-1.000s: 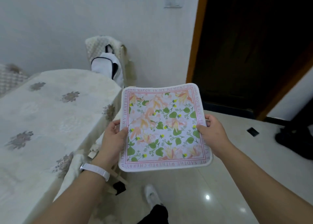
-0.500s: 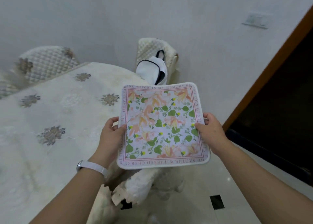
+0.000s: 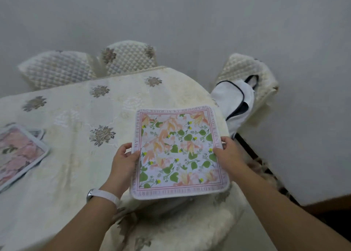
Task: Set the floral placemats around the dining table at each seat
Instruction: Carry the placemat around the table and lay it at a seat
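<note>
My left hand [image 3: 124, 160] and right hand [image 3: 227, 153] pinch the floral placemat [image 3: 179, 152] by its side edges, over the end of the dining table [image 3: 76, 108]. I should lower it flat, its near edge parallel to the table edge, centred before the chair [image 3: 190, 226].

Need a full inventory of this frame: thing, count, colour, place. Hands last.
held placemat: 1, white with orange flowers, green leaves, pink border; in the air over the table's near right corner
pink placemat: 1, pink, pale edge; flat on the table, far left of view
table: 1, cream cloth with grey-brown flower motifs; centre left
chairs: 3 backs, cream quilted covers; two behind the table, one right
bag: 1, white, dark trim; on the right chair
fluffy cushion: 1, white; below the held placemat
wristband: 1, white; left wrist
left hand: grips held placemat's left edge
right hand: grips its right edge
</note>
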Demonstrator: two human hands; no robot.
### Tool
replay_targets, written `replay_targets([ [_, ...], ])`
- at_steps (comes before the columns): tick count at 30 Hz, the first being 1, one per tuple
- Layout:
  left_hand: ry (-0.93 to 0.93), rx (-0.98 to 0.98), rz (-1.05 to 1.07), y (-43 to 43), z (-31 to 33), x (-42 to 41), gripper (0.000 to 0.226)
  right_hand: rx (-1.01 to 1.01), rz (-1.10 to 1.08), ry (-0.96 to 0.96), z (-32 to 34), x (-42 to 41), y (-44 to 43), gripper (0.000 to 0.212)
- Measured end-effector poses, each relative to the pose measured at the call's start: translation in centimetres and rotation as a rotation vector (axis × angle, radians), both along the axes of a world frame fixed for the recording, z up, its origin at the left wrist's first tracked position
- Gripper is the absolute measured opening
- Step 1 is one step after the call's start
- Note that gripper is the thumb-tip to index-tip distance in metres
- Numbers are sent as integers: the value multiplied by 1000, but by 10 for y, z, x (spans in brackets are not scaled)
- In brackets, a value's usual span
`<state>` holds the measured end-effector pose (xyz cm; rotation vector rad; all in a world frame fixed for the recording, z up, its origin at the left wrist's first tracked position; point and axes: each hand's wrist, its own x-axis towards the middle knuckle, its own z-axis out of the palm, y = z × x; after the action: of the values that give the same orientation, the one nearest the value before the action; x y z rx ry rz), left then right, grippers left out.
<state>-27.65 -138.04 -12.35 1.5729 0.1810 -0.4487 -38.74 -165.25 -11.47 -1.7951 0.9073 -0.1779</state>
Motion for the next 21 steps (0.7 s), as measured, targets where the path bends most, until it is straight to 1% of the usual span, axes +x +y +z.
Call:
replay_targets([
  [6, 36, 105, 216, -32, -19, 25, 9, 89, 198, 12, -20, 78, -45, 21],
  [10, 49, 155, 325, -49, -34, 37, 11, 118, 307, 35, -39, 120, -64, 20],
  [15, 60, 204, 355, -64, -47, 55, 13, 133, 356, 79, -65, 150, -82, 20],
  [21, 114, 261, 301, -63, -78, 81, 11, 125, 359, 124, -95, 173, -86, 20],
])
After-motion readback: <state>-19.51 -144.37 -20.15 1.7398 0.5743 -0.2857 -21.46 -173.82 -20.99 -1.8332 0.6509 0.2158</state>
